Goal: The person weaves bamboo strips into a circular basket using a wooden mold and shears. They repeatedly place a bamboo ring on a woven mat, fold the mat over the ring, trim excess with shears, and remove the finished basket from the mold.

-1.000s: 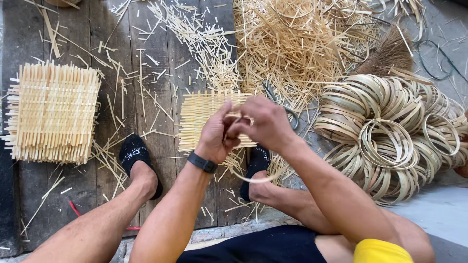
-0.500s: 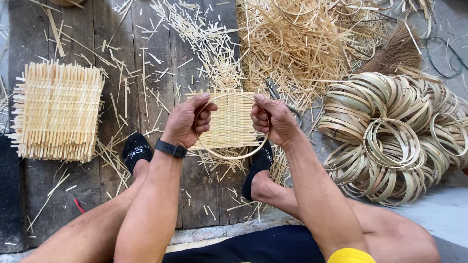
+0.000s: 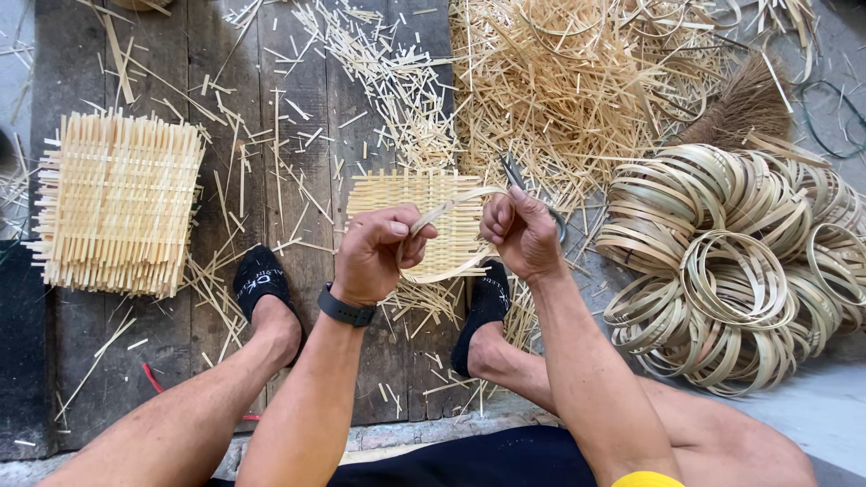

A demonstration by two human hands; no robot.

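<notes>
Hands first: my left hand (image 3: 374,255) and right hand (image 3: 520,231) each pinch the bamboo strip (image 3: 451,204), bowed over the woven mat (image 3: 424,221).

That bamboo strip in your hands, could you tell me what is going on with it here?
A seated person holds a thin bamboo strip bent into a curve, the left hand pinching one end and the right hand the other. Behind it, a small woven mat lies on the plank floor. A stack of mats lies to the left, a pile of bamboo rings to the right, and loose offcuts are scattered above.
</notes>
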